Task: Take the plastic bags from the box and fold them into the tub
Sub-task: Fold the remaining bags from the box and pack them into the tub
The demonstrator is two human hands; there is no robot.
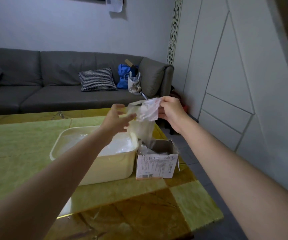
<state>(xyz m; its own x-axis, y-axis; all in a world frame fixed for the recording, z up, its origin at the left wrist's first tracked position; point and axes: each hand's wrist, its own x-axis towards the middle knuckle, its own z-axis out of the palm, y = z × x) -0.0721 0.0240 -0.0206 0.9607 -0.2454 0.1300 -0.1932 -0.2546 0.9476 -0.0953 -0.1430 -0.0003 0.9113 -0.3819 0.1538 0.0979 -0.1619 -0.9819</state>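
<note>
Right hand [170, 112] pinching bag [145, 112], seemingly.

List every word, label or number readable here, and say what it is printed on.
Cardboard box: lines of small print, a vertical line of larger characters and barcode-like marks on its front face; all too small and blurred to read.
Paper sheet on the wall: printed marks, unreadable.
Nothing else bears text.

Two bare forearms, no sleeves, no rings/watch, left grip [117, 118], right grip [170, 112]
</note>
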